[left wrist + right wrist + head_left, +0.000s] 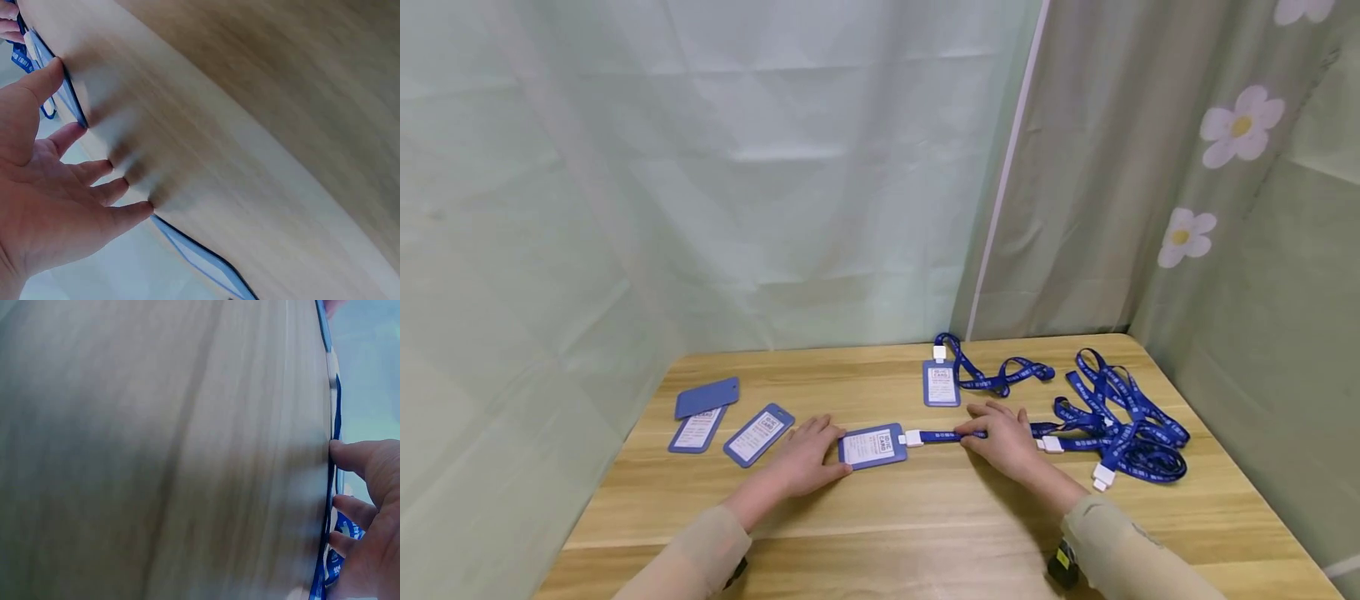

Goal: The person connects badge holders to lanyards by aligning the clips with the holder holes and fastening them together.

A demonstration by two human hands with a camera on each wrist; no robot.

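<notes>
A blue ID card holder [872, 447] with a white printed card lies flat, joined by a white clip [913, 438] to a blue lanyard [940, 437]. My left hand [808, 454] rests at the holder's left end, thumb and index finger touching its edge, the other fingers spread on the table. Over the strap of that lanyard is my right hand [1003, 437], its thumb [350, 455] touching the strap and its fingers extended. In the left wrist view, the little finger is right beside another card holder [203, 259]. Part of the strap is hidden under my right hand.
Loose card holders [758, 435] lie left, including a face-down one [707, 397] overlapping another. At the back lies a holder [941, 383] with its lanyard attached. Several tangled blue lanyards [1138, 433] with white clips lie right. A curtain [820, 208] hangs behind the wooden table [895, 533].
</notes>
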